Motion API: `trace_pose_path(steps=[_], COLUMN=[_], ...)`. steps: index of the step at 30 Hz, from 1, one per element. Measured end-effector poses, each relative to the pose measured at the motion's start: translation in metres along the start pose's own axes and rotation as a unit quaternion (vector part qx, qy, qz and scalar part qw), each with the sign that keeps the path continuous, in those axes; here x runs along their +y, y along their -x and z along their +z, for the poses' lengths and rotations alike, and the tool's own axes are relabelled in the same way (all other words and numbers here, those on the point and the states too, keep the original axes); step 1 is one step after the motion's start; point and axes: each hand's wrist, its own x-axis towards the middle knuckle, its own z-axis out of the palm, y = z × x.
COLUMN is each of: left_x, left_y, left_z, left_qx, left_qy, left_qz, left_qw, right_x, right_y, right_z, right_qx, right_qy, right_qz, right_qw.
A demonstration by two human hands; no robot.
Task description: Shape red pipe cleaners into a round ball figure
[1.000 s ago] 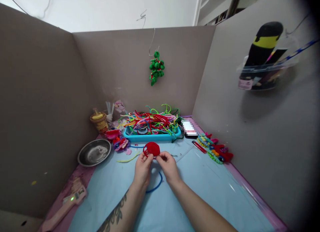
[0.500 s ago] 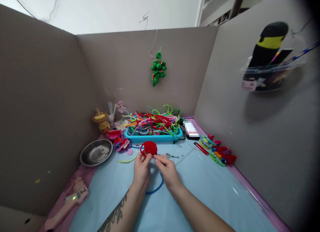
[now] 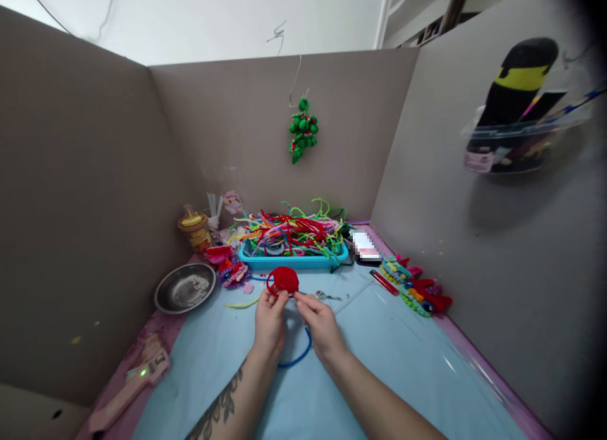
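A round, fuzzy red pipe-cleaner piece (image 3: 287,279) with an open loop at its left side is held up above the table. My left hand (image 3: 269,321) pinches its lower edge between thumb and fingers. At the lower right of the same piece, my right hand (image 3: 320,325) has its thumb and forefinger closed; the exact bit it grips is too small to make out. Under the hands a curved blue pipe cleaner (image 3: 304,356) lies on the blue table cover. To the left rests a yellow-green pipe cleaner (image 3: 241,305), and small scissors (image 3: 327,296) lie to the right.
Behind stands a blue tray (image 3: 294,263) heaped with coloured pipe cleaners. On the left are a metal bowl (image 3: 164,294), a pink glue gun (image 3: 137,386) and a lidded cup (image 3: 196,238). A phone (image 3: 366,247), a red tool (image 3: 384,282) and colourful fuzzy figures (image 3: 420,293) lie right. Partitions enclose three sides.
The view has shifted slightly, so everything sits a little farther right. Both hands keep their pinch at the red piece, with hardly any movement.
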Motion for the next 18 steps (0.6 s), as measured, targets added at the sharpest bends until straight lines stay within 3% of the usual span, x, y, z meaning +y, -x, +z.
trace_pose_path(steps=[7, 14, 18], left_x=[0.0027, 0.0017, -0.0007], left_y=[0.0014, 0.0017, 0.0007], left_z=[0.0024, 0.0017, 0.0003], left_qx=[0.001, -0.014, -0.005], left_qy=[0.022, 0.025, 0.030], left_qz=[-0.017, -0.033, -0.035], left_qw=[1.000, 0.999, 0.999], right_x=[0.0044, 0.0024, 0.0004], right_y=[0.0015, 0.0014, 0.0011], right_z=[0.0023, 0.0085, 0.0094], right_qx=[-0.006, 0.010, -0.005], right_qy=[-0.015, -0.165, -0.196], right_qz=[0.035, 0.125, 0.152], right_qw=[0.999, 0.978, 0.969])
